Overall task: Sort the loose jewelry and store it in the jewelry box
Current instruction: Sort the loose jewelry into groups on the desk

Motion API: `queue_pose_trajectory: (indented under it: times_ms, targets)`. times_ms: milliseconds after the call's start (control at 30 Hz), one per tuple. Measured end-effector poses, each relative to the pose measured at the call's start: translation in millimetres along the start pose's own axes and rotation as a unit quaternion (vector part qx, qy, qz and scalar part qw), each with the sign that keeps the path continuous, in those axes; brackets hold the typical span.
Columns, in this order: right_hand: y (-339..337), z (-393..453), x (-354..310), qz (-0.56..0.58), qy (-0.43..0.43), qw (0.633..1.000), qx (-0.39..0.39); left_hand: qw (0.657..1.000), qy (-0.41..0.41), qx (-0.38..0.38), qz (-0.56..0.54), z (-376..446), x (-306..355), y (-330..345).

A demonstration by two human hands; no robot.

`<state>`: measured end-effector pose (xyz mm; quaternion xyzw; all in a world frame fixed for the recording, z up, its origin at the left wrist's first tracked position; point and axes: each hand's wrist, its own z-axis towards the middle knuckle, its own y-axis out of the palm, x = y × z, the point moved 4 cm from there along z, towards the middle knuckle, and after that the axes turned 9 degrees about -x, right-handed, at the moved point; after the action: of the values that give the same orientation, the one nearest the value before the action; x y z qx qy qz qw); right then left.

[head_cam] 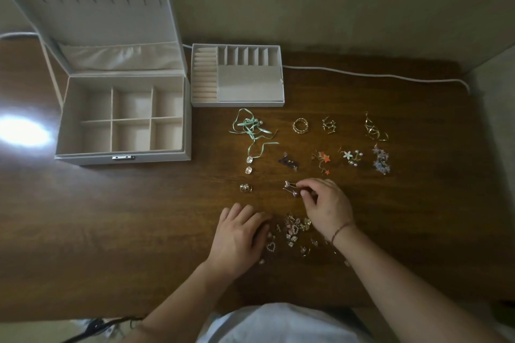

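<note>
A white jewelry box (122,157) stands open at the left, its compartments empty. Its removable tray (237,104) sits beside it. Sorted pieces lie in rows on the wooden table: green ribbon earrings (252,127), gold rings (300,126), star earrings (323,160), flower earrings (381,161). An unsorted pile of jewelry (295,230) lies between my hands. My right hand (327,203) pinches a pair of small heart earrings (291,189) that rest on the table. My left hand (241,231) lies flat, fingers at the pile's left edge.
A white cable (376,75) runs along the table's back edge by the wall. A bright light glare (23,131) falls on the table left of the box. A dark cord (97,327) hangs below the table's near edge.
</note>
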<state>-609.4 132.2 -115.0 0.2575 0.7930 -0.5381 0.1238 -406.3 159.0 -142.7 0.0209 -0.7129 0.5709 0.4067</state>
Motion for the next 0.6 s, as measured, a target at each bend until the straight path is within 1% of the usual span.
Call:
queue_pose_trajectory:
  times_ms: [67, 133, 200, 267, 300, 367, 400, 600]
  targets:
    - [-3, -2, 6, 0.029, 0.003, 0.999, 0.021, 1.0, 0.003, 0.005, 0.007, -4, -3, 0]
    - [-5, -12, 10, 0.02, -0.014, 0.999, 0.039, 1.0, 0.005, 0.009, 0.013, -7, -5, 0]
    - [-1, -27, 8, -0.016, -0.082, 0.996, 0.031, 1.0, 0.004, 0.009, 0.014, -9, -5, 0]
    - [9, -45, 7, -0.069, -0.16, 0.985, -0.002, 1.0, 0.004, 0.003, 0.016, -10, -4, 1]
    - [16, -52, 9, -0.1, -0.177, 0.979, -0.025, 1.0, 0.007, 0.0, 0.017, -11, -2, 1]
    - [26, -61, 15, -0.146, -0.172, 0.973, -0.057, 1.0, 0.017, -0.008, 0.018, -12, 0, 3]
    - [28, -64, 19, -0.153, -0.159, 0.974, -0.059, 0.999, 0.021, -0.014, 0.02, -12, 2, 4]
    - [28, -72, 37, -0.126, -0.085, 0.988, -0.024, 0.998, 0.019, -0.052, 0.02, -13, 6, 8]
